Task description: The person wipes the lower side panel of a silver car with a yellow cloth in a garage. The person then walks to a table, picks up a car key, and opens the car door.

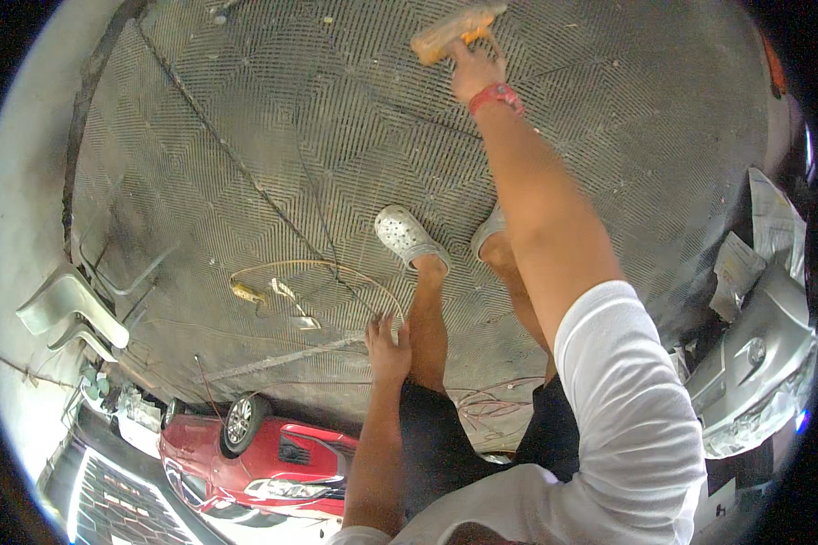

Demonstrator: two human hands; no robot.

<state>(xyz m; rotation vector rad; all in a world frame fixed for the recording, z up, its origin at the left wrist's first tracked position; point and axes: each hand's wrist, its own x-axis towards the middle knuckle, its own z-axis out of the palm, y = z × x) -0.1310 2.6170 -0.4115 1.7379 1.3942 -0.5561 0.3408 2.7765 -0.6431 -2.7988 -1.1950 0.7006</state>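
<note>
My right hand (475,74) reaches far out at the top, a red band around its wrist. Its fingers are wrapped round an orange-yellow handled tool (442,38) with a pale, see-through upper part; its exact kind is not clear. Beside my knee hangs my left hand (389,352), fingers stretched and apart, nothing visible in it. A thin yellowish hose (323,263) curves over the floor and passes close to those fingers; whether they touch it cannot be made out. A yellow-ended fitting (247,292) and a pale metal-looking piece (296,304) lie inside the curve.
The ribbed floor (336,145) carries a dark cable (236,168). A pale plastic chair (73,309) lies at the left wall. A red car (264,459) stands lower left. At right are a silver car bumper (759,350) and paper sheets (777,218). Reddish cords (491,400) lie near my legs.
</note>
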